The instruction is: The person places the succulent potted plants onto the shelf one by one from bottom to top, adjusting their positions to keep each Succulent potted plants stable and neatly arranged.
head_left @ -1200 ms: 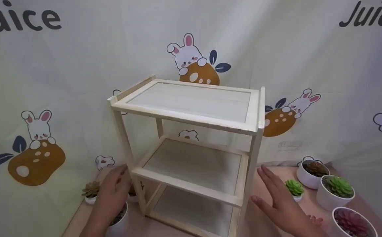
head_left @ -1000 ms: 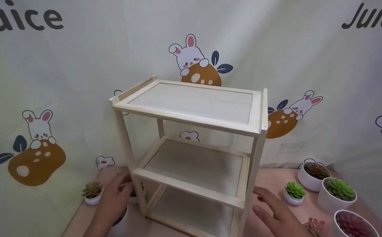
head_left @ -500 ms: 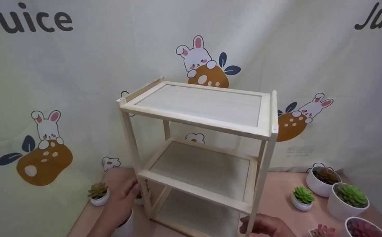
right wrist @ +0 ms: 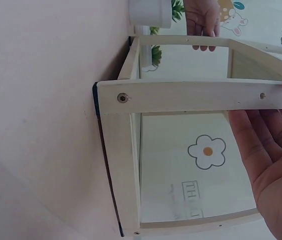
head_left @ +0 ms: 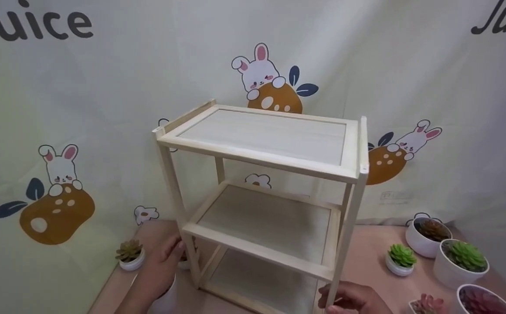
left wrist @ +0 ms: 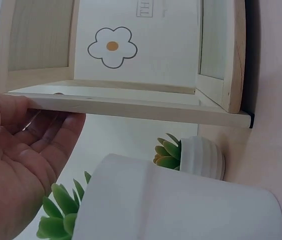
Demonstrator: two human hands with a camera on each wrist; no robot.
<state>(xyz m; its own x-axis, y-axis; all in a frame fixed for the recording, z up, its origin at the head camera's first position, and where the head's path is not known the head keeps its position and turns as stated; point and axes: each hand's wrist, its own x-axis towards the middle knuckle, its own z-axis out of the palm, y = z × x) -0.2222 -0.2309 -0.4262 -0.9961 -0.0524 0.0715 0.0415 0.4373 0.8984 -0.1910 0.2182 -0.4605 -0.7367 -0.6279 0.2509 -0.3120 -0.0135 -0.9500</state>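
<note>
A pale wooden three-tier shelf (head_left: 259, 136) stands upright on the pink surface, seen from above at an angle. My left hand (head_left: 157, 270) grips its left front post; in the left wrist view the thumb lies on one face of the post (left wrist: 131, 108) and the fingers curl behind it. On the other side, my right hand (head_left: 353, 296) holds the right front post (right wrist: 181, 95), thumb on the front and fingers around the back. A white pot (left wrist: 181, 200) with a green succulent is close beside my left hand, partly hidden by it in the head view.
Small potted succulents flank the shelf. To the right are a small green one (head_left: 401, 257), larger white pots (head_left: 460, 270) and a pink one (head_left: 429, 303). A brownish one (head_left: 130, 253) stands at left. Behind hangs a printed curtain (head_left: 191, 56).
My right hand has come down and inward from beside the shelf, fingers straight, to grip the right front post. My left hand has closed in on the left post. The head view shifted slightly.
</note>
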